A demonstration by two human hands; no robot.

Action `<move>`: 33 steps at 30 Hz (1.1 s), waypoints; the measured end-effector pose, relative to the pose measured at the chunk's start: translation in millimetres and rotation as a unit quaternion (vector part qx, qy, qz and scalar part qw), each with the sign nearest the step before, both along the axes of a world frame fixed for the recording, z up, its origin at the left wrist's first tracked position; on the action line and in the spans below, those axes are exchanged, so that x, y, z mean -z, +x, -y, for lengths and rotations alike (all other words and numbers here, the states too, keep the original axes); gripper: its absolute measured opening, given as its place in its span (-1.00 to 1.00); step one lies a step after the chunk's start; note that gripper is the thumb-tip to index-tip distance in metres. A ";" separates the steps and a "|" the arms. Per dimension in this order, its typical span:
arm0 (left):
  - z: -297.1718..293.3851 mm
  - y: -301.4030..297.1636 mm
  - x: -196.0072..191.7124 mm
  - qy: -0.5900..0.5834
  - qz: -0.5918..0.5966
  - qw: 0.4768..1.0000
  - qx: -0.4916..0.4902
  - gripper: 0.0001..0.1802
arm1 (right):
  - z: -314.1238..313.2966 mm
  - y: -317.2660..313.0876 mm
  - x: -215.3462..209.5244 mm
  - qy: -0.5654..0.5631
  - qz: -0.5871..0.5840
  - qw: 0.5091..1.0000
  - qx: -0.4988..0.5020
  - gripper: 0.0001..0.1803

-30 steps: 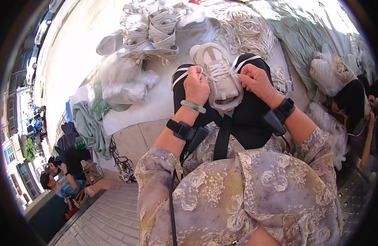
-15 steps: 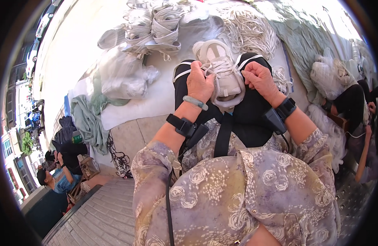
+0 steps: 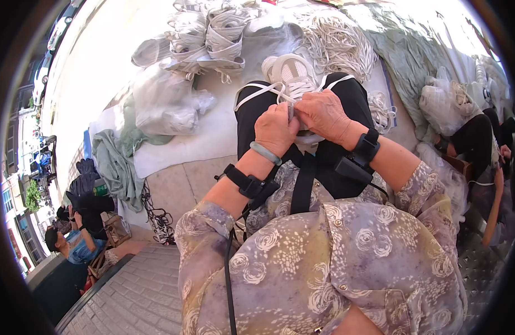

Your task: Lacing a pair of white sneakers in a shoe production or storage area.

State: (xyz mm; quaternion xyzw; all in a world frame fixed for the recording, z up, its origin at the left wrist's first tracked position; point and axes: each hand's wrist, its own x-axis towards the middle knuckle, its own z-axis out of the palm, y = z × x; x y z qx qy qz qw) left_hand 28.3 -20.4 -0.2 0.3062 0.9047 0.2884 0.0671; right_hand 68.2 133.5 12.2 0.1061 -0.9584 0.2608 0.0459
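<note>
A pale beige and white sneaker (image 3: 295,71) rests on my lap between my black-trousered thighs, its mesh toe away from me. White shoelace (image 3: 256,99) loops out from it over my left thigh, and another length crosses the right thigh. Over the opening end of the shoe, my left hand (image 3: 275,129) is closed, pinching a greyish edge of the shoe. Right against it, my right hand (image 3: 325,116) has its thumb and fingers pressed together at the lacing, seemingly on the lace. Both hands cover the tongue and most eyelets, so the exact grip is partly hidden.
Beyond my knees lie stacked pale shoes (image 3: 210,42) and a heap of white laces (image 3: 341,47). Clear plastic bags (image 3: 162,100) and a green cloth (image 3: 120,167) are at left. Seated people are at left (image 3: 81,240) and right (image 3: 495,167). A smaller lace bundle (image 3: 381,110) lies beside my right knee.
My hands were apart on either side of the shoe. The right hand has moved left and the two now meet over its tongue. The lace on the left hangs in a larger loop.
</note>
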 end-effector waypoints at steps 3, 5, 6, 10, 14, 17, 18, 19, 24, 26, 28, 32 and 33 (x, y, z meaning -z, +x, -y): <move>3.4 -4.9 6.0 0.051 0.028 0.998 -0.007 -0.75 | 5.0 -4.4 1.4 0.020 0.017 0.999 0.025 -0.92; 6.3 -7.2 9.2 0.093 0.071 0.993 -0.014 -0.77 | 6.6 -7.0 1.1 0.021 0.018 0.999 0.042 -0.91; 7.4 -7.9 10.9 0.132 0.113 0.985 -0.019 -0.78 | 7.1 -8.1 2.1 0.022 0.018 0.999 0.039 -0.91; 6.0 -11.1 13.3 0.172 0.093 0.981 -0.005 -0.77 | 5.8 -13.5 6.1 0.043 0.006 0.999 0.030 -0.91; 1.6 -7.7 8.6 0.141 0.122 0.982 -0.012 -0.76 | 6.8 -12.0 -0.8 0.120 0.016 0.993 -0.003 -0.93; 4.8 -3.1 10.6 0.107 0.073 0.992 -0.002 -0.73 | -12.8 11.0 -23.2 0.134 0.012 0.991 -0.009 -0.94; 6.8 -1.1 12.0 0.094 0.028 0.995 0.007 -0.72 | -26.7 24.5 -23.8 0.123 0.003 0.992 -0.008 -0.95; 6.0 0.4 9.8 0.095 0.028 0.995 0.008 -0.72 | -47.0 42.0 -25.5 0.115 -0.006 0.993 -0.004 -0.95; -0.9 2.9 -1.7 0.040 0.029 0.998 0.033 -0.71 | -163.1 150.4 -11.0 0.142 0.005 0.977 0.162 -0.91; -3.2 2.8 -5.6 0.030 0.041 0.998 0.033 -0.71 | -206.8 201.2 4.0 0.159 0.050 0.953 0.253 -0.92; -2.6 2.3 -5.2 0.015 0.052 0.998 0.033 -0.71 | -222.6 225.0 14.8 0.158 0.082 0.940 0.291 -0.92; 6.9 -2.7 -4.2 0.087 0.027 0.995 0.030 -0.78 | -201.8 212.6 8.6 0.115 0.163 0.939 0.279 -0.95; 8.6 -6.0 -5.8 0.106 0.050 0.993 0.010 -0.81 | -187.6 196.4 2.0 0.148 0.185 0.942 0.236 -0.93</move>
